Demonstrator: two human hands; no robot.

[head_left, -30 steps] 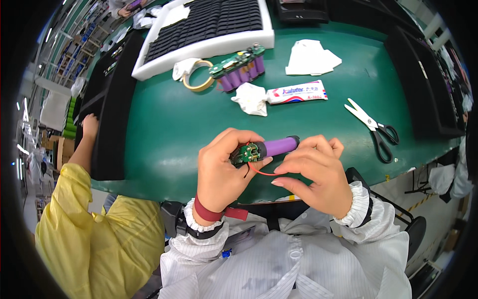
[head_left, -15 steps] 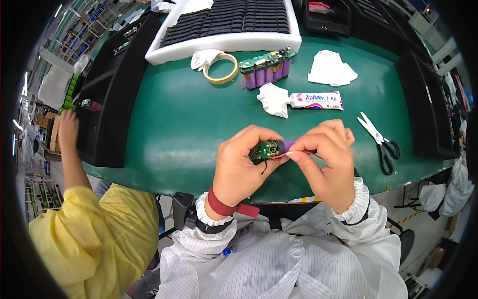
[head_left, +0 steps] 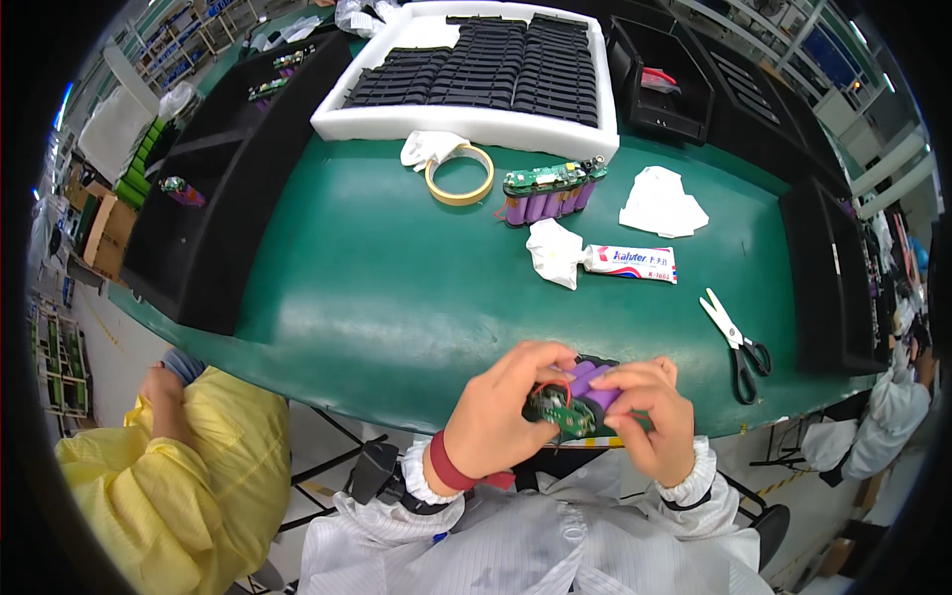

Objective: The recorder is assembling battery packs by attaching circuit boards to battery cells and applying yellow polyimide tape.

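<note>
Near the table's front edge, my left hand (head_left: 496, 416) is closed around one end of a battery pack (head_left: 587, 381) with purple cells and a green circuit board. My right hand (head_left: 653, 412) grips its other end, thumb and fingers against the cells. A red wire loops over the board, close to my left fingers. Farther off, a second battery pack (head_left: 547, 206) stands upright, its board on top. In front of it lie a crumpled white wipe (head_left: 554, 254) and a white glue tube (head_left: 633, 263). White-bladed scissors (head_left: 742, 355) with black handles rest to the right.
A white foam tray (head_left: 327, 121) of black plastic parts stands at the back, a roll of tape (head_left: 460, 198) before it. A white cloth piece (head_left: 662, 203) lies right of the packs. Black racks (head_left: 213, 268) flank the table. A person in yellow (head_left: 188, 476) sits at left.
The pack in my hands has turned, showing more purple cells, and sits closer to me. My view has shifted. The other person's hand has dropped from the rack to their lap.
</note>
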